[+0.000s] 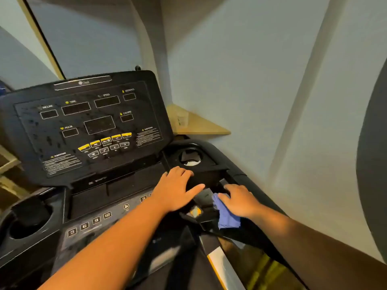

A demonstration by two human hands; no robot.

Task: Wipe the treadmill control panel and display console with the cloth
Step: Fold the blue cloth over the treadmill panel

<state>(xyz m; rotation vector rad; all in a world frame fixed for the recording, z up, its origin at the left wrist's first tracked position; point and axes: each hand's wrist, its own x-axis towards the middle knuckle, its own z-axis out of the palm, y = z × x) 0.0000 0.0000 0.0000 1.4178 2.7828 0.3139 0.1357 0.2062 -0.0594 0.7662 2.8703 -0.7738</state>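
Note:
The black treadmill display console (pixel 88 122) tilts up at the left, with dark readout windows and yellow buttons. Below it lies the control panel (pixel 109 216) with numbered speed keys. A blue cloth (pixel 227 216) lies bunched on the right side of the panel, near the handlebar. My right hand (pixel 240 200) presses flat on top of the cloth, fingers spread over it. My left hand (pixel 177 189) rests palm down on the black housing just below the right cup holder (pixel 190 156), fingers apart and holding nothing.
A second cup holder (pixel 29 218) sits at the panel's left end. A small wooden corner shelf (pixel 199 124) with a clear plastic cup (pixel 182 119) juts from the white wall on the right. The yellow-edged handrail (pixel 222 266) runs toward me.

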